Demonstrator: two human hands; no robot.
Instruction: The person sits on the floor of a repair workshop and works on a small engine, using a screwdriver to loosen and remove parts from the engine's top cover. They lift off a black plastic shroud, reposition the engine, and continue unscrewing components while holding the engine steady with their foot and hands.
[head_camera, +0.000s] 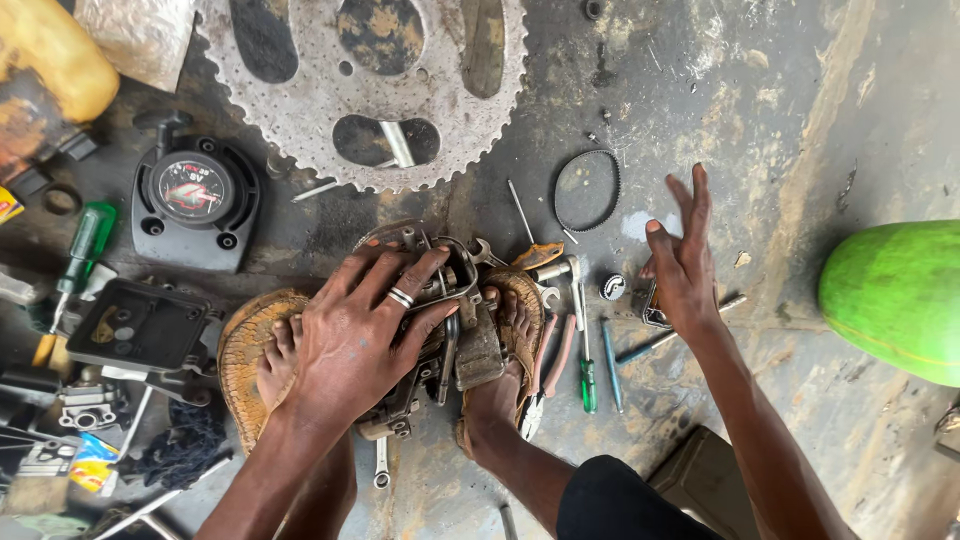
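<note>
While the person squats low over the greasy concrete floor, this is how things lie, nearest first:

Feet: both in worn brown sandals, planted either side of a grimy metal engine part and bracing it.

Left hand: pressed flat on top of the engine part, fingers spread and curled over its upper edge, gripping it; a silver ring shows on one finger.

Right hand: loose and open, fingers fanned upward, its heel down on a small dark object that I cannot make out; nothing is clasped in it.

Between the hands: red-handled pliers, a green-handled screwdriver, a blue-handled tool and a spanner lie just beside the right foot.

Left side: a black cover plate, small metal fittings and a second green screwdriver.

Farther out: a black housing with a round gauge face, and a small toothed rubber belt lying in a loop.

Farthest: a large toothed sprocket flat on the floor.

Right edge: a rounded green shape, well apart from the hands.
</note>
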